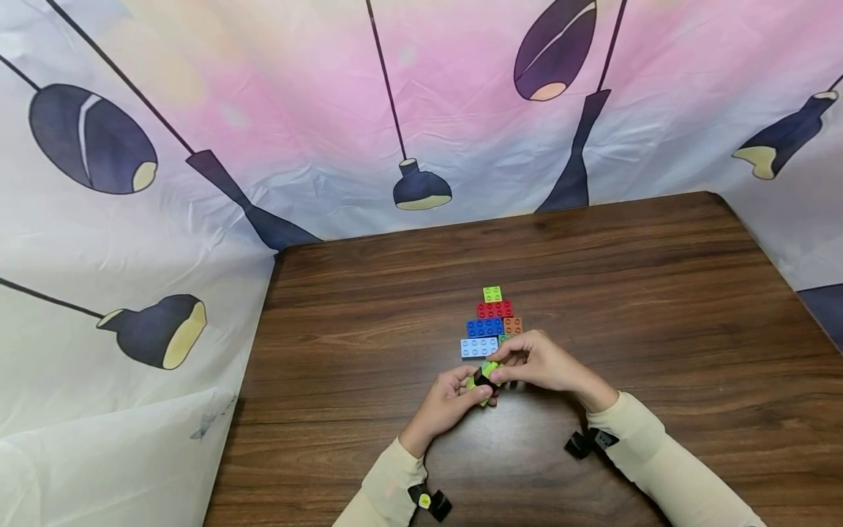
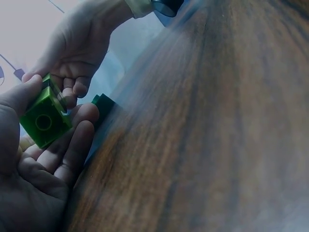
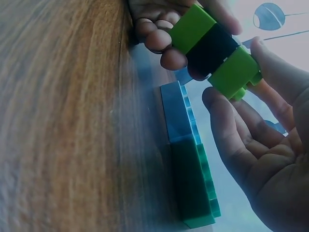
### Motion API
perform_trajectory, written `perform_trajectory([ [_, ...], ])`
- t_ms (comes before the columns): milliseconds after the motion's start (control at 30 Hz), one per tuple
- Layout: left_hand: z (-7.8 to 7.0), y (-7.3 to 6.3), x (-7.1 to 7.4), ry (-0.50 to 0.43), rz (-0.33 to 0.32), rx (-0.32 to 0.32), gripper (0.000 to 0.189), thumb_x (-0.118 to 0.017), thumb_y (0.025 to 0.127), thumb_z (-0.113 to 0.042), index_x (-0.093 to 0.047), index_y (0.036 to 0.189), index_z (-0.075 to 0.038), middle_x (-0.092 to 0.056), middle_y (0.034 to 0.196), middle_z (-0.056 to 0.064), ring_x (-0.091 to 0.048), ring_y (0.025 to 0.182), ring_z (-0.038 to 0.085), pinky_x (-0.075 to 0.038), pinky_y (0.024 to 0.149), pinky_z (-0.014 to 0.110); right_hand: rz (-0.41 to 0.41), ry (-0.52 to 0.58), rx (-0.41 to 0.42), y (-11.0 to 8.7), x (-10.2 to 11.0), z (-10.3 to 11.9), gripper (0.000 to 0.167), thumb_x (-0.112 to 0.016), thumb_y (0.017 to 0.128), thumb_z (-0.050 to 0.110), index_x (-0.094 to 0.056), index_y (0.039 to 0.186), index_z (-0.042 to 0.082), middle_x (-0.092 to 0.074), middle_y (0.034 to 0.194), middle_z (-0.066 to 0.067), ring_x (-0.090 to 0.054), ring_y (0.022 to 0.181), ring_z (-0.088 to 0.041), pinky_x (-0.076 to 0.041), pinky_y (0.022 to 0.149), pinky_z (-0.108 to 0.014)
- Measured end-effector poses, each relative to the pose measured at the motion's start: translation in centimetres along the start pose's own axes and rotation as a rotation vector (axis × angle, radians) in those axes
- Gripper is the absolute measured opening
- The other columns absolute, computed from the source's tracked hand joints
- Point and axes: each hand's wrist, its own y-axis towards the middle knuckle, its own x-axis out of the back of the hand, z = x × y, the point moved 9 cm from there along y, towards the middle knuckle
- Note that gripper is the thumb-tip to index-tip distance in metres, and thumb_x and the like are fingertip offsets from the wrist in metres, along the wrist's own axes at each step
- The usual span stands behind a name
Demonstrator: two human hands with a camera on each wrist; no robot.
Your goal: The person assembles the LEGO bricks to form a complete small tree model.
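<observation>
A short stack of toy building bricks (image 1: 486, 376), lime at both ends with a black brick (image 3: 212, 48) between, is held between both hands above the table. My left hand (image 1: 443, 405) grips one lime end, its thumb on the near side; in the left wrist view that lime brick (image 2: 44, 118) shows a round hollow underside. With thumb and fingertips my right hand (image 1: 546, 364) pinches the other lime brick (image 3: 235, 72), whose studs face outward. Just beyond the hands lies a light blue brick (image 1: 478, 348), and a green brick (image 3: 193, 183) beside it is partly hidden by the right hand.
Farther back, rows of bricks narrow upward: a blue brick (image 1: 484, 327) beside an orange brick (image 1: 512, 326), a red brick (image 1: 495, 310), and a lime brick (image 1: 492, 294) at the top. They lie on a brown wooden table (image 1: 342, 380), with a patterned cloth (image 1: 329, 110) behind.
</observation>
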Motion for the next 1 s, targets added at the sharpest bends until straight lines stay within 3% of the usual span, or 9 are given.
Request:
perform_trajectory([
  [133,-0.01,0.03,-0.02,0.001,0.006,0.001,0.031,-0.062,0.108,-0.011,-0.062,0.126,0.014,-0.07,0.101,0.038,-0.073,0.088,0.009,-0.058,0.078,0.021,0.007,0.002,0.001,0.04,0.0,-0.1,0.014,-0.08,0.093,0.003,-0.08,0.106,-0.001,-0.078,0.091,-0.009,-0.074,0.074,-0.027,-0.061,0.062,-0.033],
  [467,-0.17,-0.03,-0.05,0.001,0.007,0.019,0.032,-0.062,0.107,-0.01,-0.06,0.129,0.014,-0.07,0.103,0.037,-0.071,0.088,0.007,-0.057,0.078,0.02,-0.01,0.02,0.028,0.08,-0.16,0.18,0.015,-0.081,0.091,0.0,-0.079,0.106,-0.004,-0.079,0.093,-0.012,-0.071,0.076,-0.009,-0.06,0.063,-0.028],
  [1000,0.04,0.11,-0.15,-0.009,0.013,0.027,0.032,-0.062,0.107,-0.007,-0.058,0.129,0.016,-0.069,0.109,0.037,-0.071,0.091,0.008,-0.058,0.081,0.021,-0.015,-0.009,-0.011,0.12,-0.16,-0.13,0.016,-0.082,0.09,0.001,-0.08,0.106,-0.003,-0.079,0.092,-0.012,-0.074,0.078,-0.01,-0.061,0.065,-0.027],
])
